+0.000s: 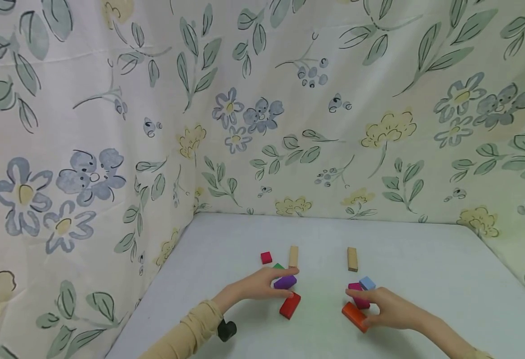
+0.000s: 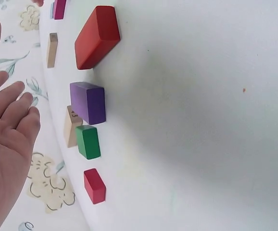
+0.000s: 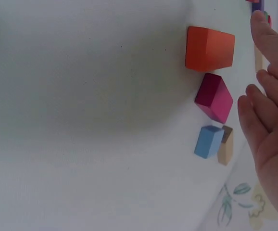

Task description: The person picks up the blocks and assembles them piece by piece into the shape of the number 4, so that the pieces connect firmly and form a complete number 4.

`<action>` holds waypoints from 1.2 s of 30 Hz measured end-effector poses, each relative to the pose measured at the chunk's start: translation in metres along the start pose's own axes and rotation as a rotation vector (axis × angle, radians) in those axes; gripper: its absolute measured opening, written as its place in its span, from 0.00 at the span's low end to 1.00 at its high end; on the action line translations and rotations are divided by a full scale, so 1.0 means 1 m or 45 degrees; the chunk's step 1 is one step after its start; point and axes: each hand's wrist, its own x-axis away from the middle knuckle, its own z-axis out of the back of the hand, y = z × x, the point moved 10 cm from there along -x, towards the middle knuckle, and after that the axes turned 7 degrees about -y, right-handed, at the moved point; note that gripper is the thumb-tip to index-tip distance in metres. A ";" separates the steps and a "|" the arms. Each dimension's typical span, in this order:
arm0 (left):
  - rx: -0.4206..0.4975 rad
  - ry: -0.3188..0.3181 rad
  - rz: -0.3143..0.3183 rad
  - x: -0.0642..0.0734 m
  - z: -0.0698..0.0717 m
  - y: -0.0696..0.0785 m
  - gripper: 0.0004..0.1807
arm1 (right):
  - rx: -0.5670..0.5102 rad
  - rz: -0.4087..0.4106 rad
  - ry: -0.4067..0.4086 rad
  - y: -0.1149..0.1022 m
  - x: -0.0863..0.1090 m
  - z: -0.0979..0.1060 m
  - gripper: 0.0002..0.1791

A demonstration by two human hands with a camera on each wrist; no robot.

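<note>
My left hand hovers over several blocks, its fingers stretched out and holding nothing. Below and around it lie a purple block, a red block, a green block and a smaller red block. On the other side, my right hand reaches over an orange block and a magenta block, fingers loosely extended. A light blue block lies just beyond it. In the right wrist view a gap shows between the fingers and these blocks.
Farther back stand two plain wooden blocks, a left one and a right one. The white tabletop ends at a floral curtain behind and at the sides. A small black object is beside my left wrist.
</note>
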 end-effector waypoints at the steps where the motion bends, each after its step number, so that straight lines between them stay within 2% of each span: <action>1: -0.002 -0.013 -0.013 0.000 -0.002 0.001 0.34 | -0.020 0.002 -0.017 0.000 -0.001 -0.002 0.38; 6: 0.010 -0.078 -0.034 -0.002 -0.013 0.000 0.33 | -0.090 -0.015 -0.073 0.003 -0.002 -0.010 0.38; 14: 0.188 -0.149 -0.035 -0.002 -0.026 -0.010 0.36 | -0.038 -0.029 -0.072 0.006 -0.002 -0.014 0.37; 19: 0.248 -0.149 -0.067 -0.002 -0.030 -0.015 0.37 | -0.089 -0.097 -0.080 0.012 -0.003 -0.019 0.38; 26: 0.326 -0.132 -0.084 -0.002 -0.033 -0.020 0.37 | -0.107 -0.120 -0.074 0.016 -0.003 -0.022 0.39; 31: 0.326 -0.130 -0.088 -0.003 -0.035 -0.021 0.37 | -0.159 -0.121 -0.071 0.016 -0.003 -0.024 0.39; 36: 0.302 -0.130 -0.052 -0.003 -0.037 -0.026 0.38 | -0.177 -0.131 -0.068 0.016 -0.004 -0.024 0.37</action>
